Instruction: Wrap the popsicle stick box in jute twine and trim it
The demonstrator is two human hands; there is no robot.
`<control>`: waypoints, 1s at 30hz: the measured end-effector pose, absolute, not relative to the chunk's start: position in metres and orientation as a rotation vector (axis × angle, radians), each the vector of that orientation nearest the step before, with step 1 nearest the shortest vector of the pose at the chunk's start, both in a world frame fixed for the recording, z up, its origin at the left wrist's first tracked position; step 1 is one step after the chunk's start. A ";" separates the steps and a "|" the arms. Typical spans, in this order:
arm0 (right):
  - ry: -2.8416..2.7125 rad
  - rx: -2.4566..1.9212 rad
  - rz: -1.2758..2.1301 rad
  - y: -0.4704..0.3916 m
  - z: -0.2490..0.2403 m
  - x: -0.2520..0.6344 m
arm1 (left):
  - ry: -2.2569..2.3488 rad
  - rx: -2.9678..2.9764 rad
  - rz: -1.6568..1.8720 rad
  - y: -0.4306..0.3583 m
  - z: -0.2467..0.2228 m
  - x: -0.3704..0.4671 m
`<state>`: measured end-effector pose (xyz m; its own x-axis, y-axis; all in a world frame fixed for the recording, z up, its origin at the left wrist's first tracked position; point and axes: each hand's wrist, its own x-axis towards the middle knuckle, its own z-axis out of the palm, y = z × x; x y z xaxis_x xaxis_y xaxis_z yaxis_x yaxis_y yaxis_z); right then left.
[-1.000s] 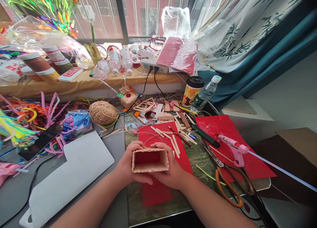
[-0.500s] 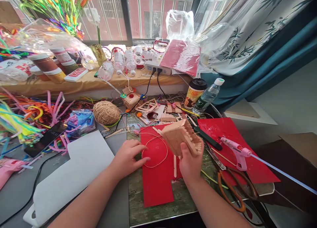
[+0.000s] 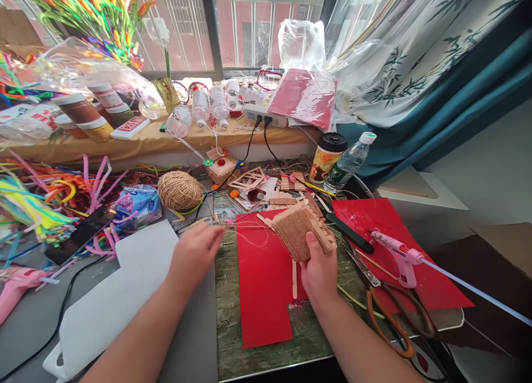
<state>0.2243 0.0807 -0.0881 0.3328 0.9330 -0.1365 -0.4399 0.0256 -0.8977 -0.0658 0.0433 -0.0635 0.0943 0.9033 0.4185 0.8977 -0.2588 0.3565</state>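
My right hand (image 3: pixel 322 272) grips a small twine-wrapped box (image 3: pixel 297 228), its thumb on the wound face and a row of wooden sticks along one edge. The box is tilted above a sheet of red card (image 3: pixel 261 294). My left hand (image 3: pixel 196 258) is closed in a pinch, left of the card, on a thin strand of twine (image 3: pixel 253 226) that stretches toward the box and loops over the card. A ball of twine (image 3: pixel 180 190) sits behind my left hand. One craft stick (image 3: pixel 295 280) lies on the card below the box.
Scissors (image 3: pixel 390 316), a black-handled cutter (image 3: pixel 351 233) and a pink glue gun (image 3: pixel 401 253) lie to the right. A paper cup (image 3: pixel 327 158) and water bottle (image 3: pixel 350 164) stand behind. White board (image 3: pixel 116 294) and pipe cleaners (image 3: pixel 37 211) occupy the left.
My left hand has moved left and slightly away from me, its fingers closing on the twine. The twine loop on the card has been drawn narrower, and the box has turned slightly.
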 end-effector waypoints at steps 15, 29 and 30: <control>-1.551 -0.913 1.748 0.060 -0.082 0.215 | 1.166 1.592 0.752 0.019 -0.067 -0.030; -1.951 -0.518 1.006 0.062 -0.087 0.223 | 0.999 2.245 1.096 0.021 -0.065 -0.028; -1.951 -0.510 0.977 0.062 -0.087 0.224 | 0.969 2.275 1.125 0.021 -0.065 -0.028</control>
